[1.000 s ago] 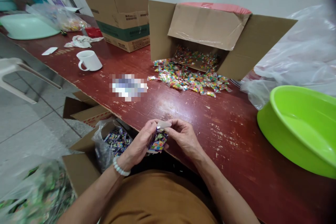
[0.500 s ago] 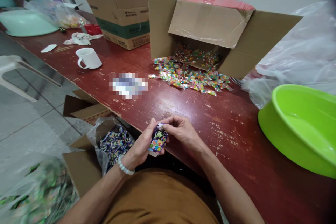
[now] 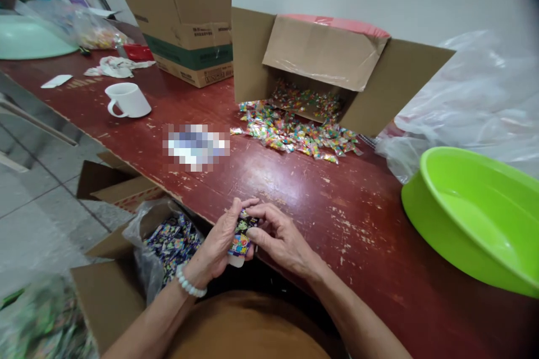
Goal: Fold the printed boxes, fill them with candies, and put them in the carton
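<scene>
A small dark purple box [image 3: 242,234] printed with colourful cartoon figures is held at the table's front edge, a pale flap sticking out at its lower end. My left hand [image 3: 219,244], with a beaded bracelet at the wrist, wraps it from the left and below. On the other side, my right hand [image 3: 280,235] lays its thumb against the printed face, with its fingers bent around the upper right edge. Below to the left, an open carton [image 3: 105,297] lined with clear plastic holds a heap of small dark printed packets [image 3: 174,244].
Small candy bags [image 3: 290,137] spill from a tipped cardboard box [image 3: 311,59] onto the red table [image 3: 366,269]. A green basin [image 3: 442,219] stands right, a white mug [image 3: 128,102] left, near another carton [image 3: 189,39]. Plastic bags [image 3: 471,106] pile against the wall.
My right thumb has moved from the white tab at the box's top down onto its printed face. The top tab no longer shows. The whole view has shifted slightly.
</scene>
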Demonstrator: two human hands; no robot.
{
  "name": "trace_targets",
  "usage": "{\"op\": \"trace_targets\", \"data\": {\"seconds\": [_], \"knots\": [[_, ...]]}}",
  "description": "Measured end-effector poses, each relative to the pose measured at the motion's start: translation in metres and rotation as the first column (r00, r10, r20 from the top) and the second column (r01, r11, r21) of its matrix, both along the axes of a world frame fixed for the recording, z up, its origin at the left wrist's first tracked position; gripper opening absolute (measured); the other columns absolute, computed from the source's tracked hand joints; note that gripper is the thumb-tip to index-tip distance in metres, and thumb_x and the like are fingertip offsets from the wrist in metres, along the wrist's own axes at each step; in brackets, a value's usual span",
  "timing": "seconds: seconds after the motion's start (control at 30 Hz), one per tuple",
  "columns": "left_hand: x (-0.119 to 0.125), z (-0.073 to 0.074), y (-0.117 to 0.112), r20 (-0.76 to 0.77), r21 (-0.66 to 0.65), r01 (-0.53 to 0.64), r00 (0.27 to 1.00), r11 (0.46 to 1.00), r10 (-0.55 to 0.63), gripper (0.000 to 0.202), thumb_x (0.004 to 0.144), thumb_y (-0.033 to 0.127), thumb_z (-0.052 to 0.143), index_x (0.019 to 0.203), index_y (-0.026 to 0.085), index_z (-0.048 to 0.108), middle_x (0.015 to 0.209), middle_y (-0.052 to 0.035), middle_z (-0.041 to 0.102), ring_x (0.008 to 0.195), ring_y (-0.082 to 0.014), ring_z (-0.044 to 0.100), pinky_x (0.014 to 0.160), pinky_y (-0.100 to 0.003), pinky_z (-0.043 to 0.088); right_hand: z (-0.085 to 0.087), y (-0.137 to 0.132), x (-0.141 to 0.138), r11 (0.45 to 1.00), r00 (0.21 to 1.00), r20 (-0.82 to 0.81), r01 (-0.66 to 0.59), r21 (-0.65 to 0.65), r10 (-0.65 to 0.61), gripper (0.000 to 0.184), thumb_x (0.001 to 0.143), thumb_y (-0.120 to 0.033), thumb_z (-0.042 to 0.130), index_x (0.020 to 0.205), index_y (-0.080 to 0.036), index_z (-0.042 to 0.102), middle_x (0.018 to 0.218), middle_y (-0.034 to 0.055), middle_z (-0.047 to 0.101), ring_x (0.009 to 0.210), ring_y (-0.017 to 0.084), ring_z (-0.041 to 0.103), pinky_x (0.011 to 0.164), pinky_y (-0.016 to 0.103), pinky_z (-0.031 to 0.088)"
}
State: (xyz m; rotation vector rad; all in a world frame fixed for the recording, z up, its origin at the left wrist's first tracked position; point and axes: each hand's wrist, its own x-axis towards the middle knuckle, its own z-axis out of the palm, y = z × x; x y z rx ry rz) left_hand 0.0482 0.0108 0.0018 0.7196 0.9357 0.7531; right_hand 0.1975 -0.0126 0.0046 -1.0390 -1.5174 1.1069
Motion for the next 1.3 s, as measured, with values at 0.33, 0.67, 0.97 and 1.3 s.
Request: {"op": "trace_targets", "data": {"seconds": [0.33, 0.67, 0.97, 1.3], "knots": [[-0.018, 0.002, 0.018, 0.037, -0.011, -0.084, 0.996, 0.996, 0.084, 0.048, 0.076, 0.032, 0.084, 0.115, 0.021, 0.059, 0.106, -0.0065, 0.072, 0.078, -0.0162, 0.067, 0.067, -0.031, 0.06, -0.015, 0.175, 0.063, 0.901, 0.667, 0.606, 0.326, 0.286, -0.434, 0.041, 0.087, -0.011, 0.06, 0.127, -0.015, 0.065, 0.138, 0.0161, 0.06, 0.128, 0.031, 0.049, 0.111, 0.047, 0.036], [-0.062, -0.008, 0.054, -0.218, 0.184, -0.184, 0.95, 0.966, 0.223, 0.063, 0.058, 0.031, 0.094, 0.11, 0.017, 0.063, 0.079, 0.0027, 0.069, 0.065, -0.0109, 0.064, 0.062, -0.021, 0.057, -0.044, 0.17, 0.085, 0.853, 0.729, 0.461, 0.504, 0.137, -0.506, 0.027, 0.088, -0.023, 0.056, 0.109, -0.017, 0.072, 0.109, 0.0115, 0.073, 0.103, 0.026, 0.065, 0.095, 0.041, 0.048], [-0.042, 0.002, 0.048, -0.012, 0.083, -0.258, 0.965, 0.962, 0.26, 0.053, 0.053, 0.028, 0.095, 0.081, 0.018, 0.052, 0.073, 0.0015, 0.07, 0.062, -0.0168, 0.068, 0.049, -0.029, 0.061, -0.003, 0.066, 0.049, 0.945, 0.983, -0.051, 0.155, -0.287, -0.177, 0.034, 0.074, -0.045, 0.077, 0.093, -0.018, 0.07, 0.072, 0.001, 0.067, 0.056, 0.012, 0.055, 0.054, 0.025, 0.044], [-0.032, -0.003, 0.012, 0.144, 0.081, 0.26, 0.952, 0.962, -0.269, 0.052, 0.063, 0.018, 0.089, 0.109, 0.013, 0.065, 0.095, -0.0073, 0.072, 0.081, -0.0161, 0.069, 0.073, -0.024, 0.055, 0.026, 0.034, 0.033, 0.998, 0.97, 0.244, 0.01, -0.063, 0.005, 0.011, 0.082, -0.023, 0.07, 0.093, -0.019, 0.07, 0.077, -0.0001, 0.067, 0.064, 0.012, 0.056, 0.061, 0.025, 0.044]]}}
